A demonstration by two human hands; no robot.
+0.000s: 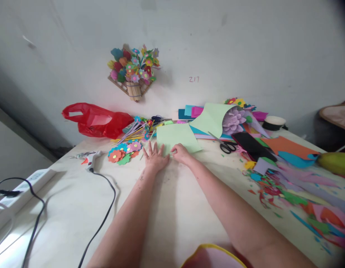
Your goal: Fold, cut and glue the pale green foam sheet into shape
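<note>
A light green sheet lies on the table in front of me. My left hand rests palm down with its fingers spread, over the sheet's near left corner. Along the near edge of the sheet is my right hand, its fingers pinched together; what they hold, if anything, is too small to make out. Paper flowers in several colours lie left of my left hand. Black-handled scissors lie to the right of the sheet.
A glue gun with its cord and a power strip are at the left. A red bag sits at the back. Phone and colourful scraps cover the right side.
</note>
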